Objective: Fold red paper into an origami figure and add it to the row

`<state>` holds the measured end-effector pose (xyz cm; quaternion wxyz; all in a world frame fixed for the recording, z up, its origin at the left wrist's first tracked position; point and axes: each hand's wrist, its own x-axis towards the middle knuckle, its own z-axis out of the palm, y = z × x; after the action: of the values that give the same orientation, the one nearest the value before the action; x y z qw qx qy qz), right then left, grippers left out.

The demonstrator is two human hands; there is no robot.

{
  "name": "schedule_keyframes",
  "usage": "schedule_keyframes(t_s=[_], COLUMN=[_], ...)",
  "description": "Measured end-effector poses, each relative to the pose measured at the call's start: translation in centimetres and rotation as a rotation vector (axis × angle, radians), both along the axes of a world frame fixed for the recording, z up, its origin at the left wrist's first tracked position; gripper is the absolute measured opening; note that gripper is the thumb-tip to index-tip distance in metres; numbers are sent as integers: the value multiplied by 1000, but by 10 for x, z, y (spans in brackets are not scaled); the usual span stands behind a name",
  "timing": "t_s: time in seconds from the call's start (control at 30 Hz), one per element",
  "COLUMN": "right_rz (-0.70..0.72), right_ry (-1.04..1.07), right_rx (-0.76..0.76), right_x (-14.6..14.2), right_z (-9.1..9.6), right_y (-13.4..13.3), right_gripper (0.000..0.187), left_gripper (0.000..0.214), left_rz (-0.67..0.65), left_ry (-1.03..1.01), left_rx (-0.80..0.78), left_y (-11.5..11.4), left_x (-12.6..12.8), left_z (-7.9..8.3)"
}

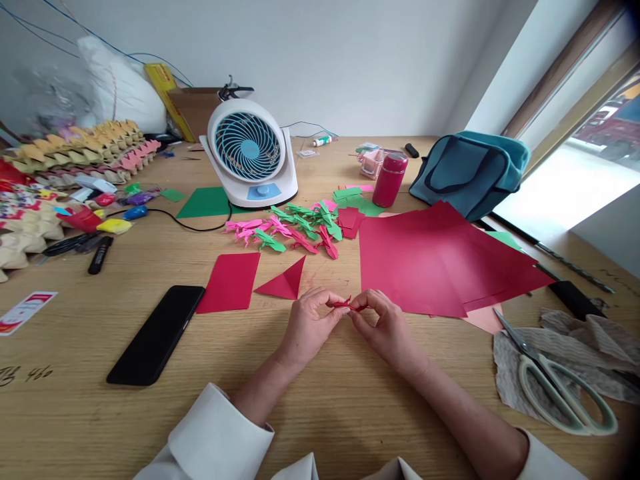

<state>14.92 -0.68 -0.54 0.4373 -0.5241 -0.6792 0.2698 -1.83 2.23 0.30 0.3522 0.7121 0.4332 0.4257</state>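
Note:
My left hand (pixel 313 323) and my right hand (pixel 383 327) meet above the table, each pinching one side of a small folded red paper piece (pixel 350 305). Most of that piece is hidden behind my fingers; only narrow red tips show. Just beyond my left hand lies a red paper triangle (pixel 284 281) with a raised fold. Left of it rests a flat red paper sheet (pixel 229 283). Farther back is a cluster of folded paper figures (pixel 300 223) in pink, green and red. Large red sheets (pixel 415 267) spread out to the right of my right hand.
A black phone (pixel 156 335) lies at the left. Scissors (pixel 555 383) rest on a crumpled cloth (pixel 515 373) at the right. Behind stand a white fan (pixel 250 150), a red flask (pixel 391 180) and a blue bag (pixel 465 173). Egg trays (pixel 90 157) are stacked at far left.

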Motion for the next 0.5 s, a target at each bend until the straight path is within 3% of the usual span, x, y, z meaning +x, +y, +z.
schedule_keyframes(t_s=[0.07,0.27,0.5], right_rz=[13,97,157], right_ry=[89,412,551], right_rx=[-57,-270,-323], right_x=[0,0,2], right_z=[0,-6,-18], right_y=[1,5,8], right_gripper=[3,26,26], left_gripper=[7,7,10], left_rz=[-4,-67,-70], left_ry=[1,-121,-133], left_rx=[-20,-163,-163], left_y=[1,5,6], left_x=[-1,-1,-2], left_z=[0,-1,-4])
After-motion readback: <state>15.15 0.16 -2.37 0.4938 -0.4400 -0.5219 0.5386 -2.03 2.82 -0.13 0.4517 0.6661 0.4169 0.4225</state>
